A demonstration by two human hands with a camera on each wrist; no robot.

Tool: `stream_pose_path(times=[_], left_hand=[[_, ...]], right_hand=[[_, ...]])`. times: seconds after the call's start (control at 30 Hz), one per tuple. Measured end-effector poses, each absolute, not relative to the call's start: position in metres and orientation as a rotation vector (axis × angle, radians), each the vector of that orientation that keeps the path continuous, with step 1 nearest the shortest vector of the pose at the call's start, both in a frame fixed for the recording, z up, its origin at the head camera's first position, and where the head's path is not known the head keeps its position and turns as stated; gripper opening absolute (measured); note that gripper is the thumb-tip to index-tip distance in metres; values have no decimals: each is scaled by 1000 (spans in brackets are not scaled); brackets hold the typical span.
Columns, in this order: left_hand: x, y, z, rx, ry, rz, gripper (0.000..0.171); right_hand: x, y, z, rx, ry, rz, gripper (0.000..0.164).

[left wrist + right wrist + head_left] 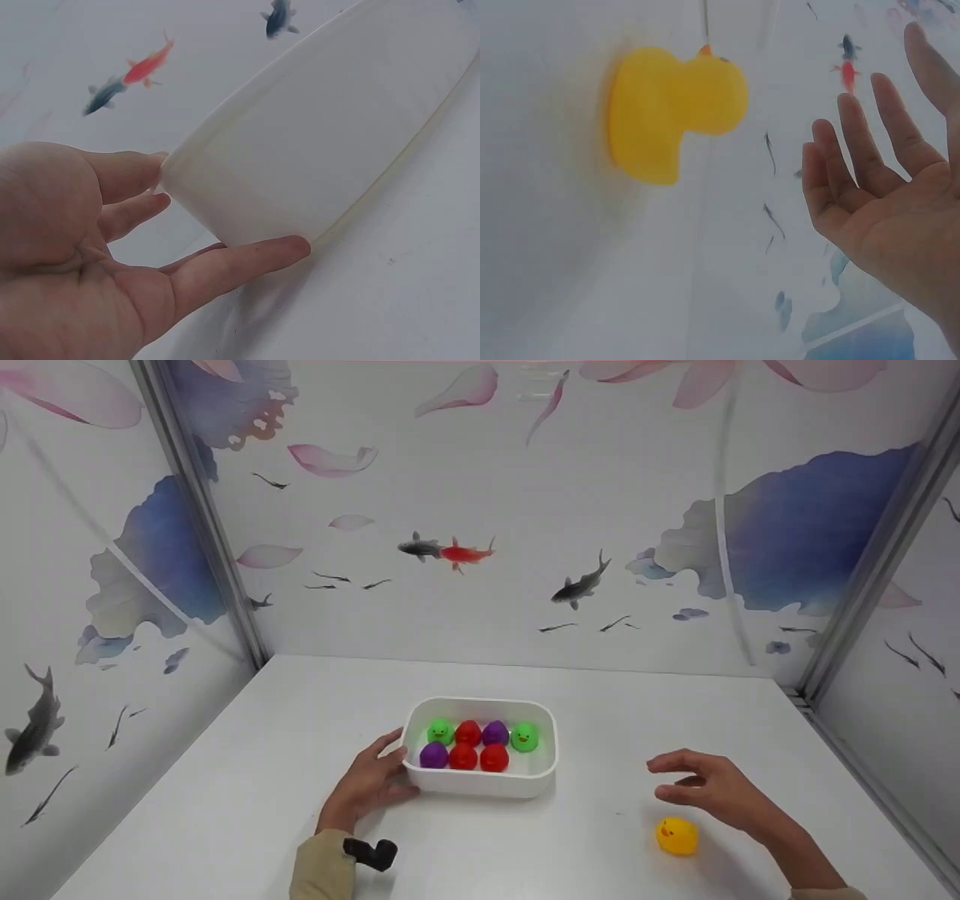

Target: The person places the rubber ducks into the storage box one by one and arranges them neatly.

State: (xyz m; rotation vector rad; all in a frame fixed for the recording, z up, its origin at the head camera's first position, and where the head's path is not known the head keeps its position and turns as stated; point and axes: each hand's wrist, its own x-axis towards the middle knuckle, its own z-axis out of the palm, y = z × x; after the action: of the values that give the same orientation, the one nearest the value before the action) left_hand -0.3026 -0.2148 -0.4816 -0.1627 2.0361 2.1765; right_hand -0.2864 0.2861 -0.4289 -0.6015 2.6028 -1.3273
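Observation:
A white plastic box (480,784) stands on the table with several small toy ducks inside: green ones (524,736), red ones (494,757) and purple ones (433,754). My left hand (375,780) holds the box by its left end. In the left wrist view, the thumb of that hand (82,247) lies along the lower side of the box (315,135) while other fingertips meet its end. A yellow toy duck (677,836) sits on the table at the right. Above and just beyond it is my right hand (712,787), fingers spread and holding nothing. The right wrist view shows the yellow duck (649,112) apart from the hand (892,172).
White walls (480,615) printed with fish and petals enclose the white table (300,697) at the back and both sides. Metal corner posts (217,547) stand at the back left and back right. A black strap piece (371,854) sits on the left sleeve.

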Motion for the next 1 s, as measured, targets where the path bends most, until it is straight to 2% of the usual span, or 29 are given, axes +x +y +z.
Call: stream_pose_path(times=[0.2, 1.0], left_hand=[[-303, -216, -482, -181, 2037, 2167, 56], [-302, -216, -484, -131, 2110, 2134, 58]], right_hand=[[-291, 300, -442, -580, 2499, -1296, 49], [-294, 309, -463, -455, 2431, -1091, 37]])
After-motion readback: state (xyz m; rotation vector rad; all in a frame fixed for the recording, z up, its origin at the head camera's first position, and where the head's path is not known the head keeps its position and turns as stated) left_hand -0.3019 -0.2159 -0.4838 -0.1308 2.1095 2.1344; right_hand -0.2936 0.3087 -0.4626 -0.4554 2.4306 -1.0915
